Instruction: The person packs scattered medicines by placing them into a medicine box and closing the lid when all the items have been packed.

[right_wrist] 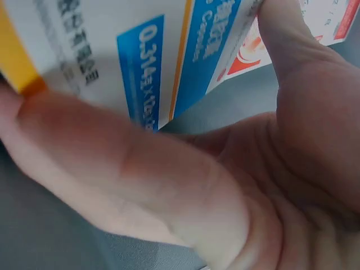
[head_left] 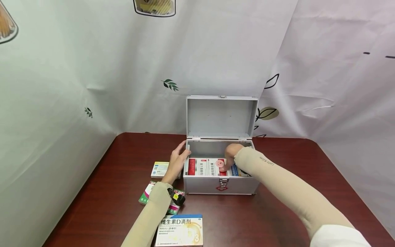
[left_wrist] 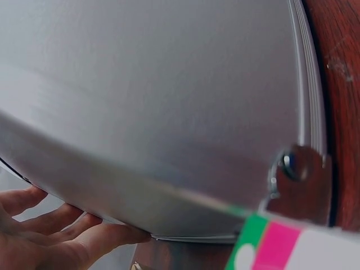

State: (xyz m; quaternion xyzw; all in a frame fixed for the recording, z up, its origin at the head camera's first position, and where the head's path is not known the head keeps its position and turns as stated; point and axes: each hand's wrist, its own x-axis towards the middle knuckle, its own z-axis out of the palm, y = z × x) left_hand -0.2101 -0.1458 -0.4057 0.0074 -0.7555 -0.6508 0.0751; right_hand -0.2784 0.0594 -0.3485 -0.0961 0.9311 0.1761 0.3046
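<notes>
An aluminium first-aid case (head_left: 203,185) stands on the table with its lid (head_left: 220,118) raised. My left hand (head_left: 178,159) rests against the left rim, fingertips along the metal edge; the left wrist view shows these fingers (left_wrist: 67,225) fairly straight. Down inside the case, my right hand (head_left: 231,156) grips a blue-and-white medicine box (right_wrist: 149,67) between thumb and fingers. Left of that hand, red-and-white medicine boxes (head_left: 202,167) stand in a row in the case. The wrist and sleeve cover part of the case's right end.
Left of the case lie a white-and-yellow box (head_left: 158,169) and green-and-pink boxes (head_left: 149,190), partly behind the left forearm. A vitamin D box (head_left: 180,231) lies near the front. A pale curtain (head_left: 139,68) hangs behind the reddish-brown table (head_left: 108,192).
</notes>
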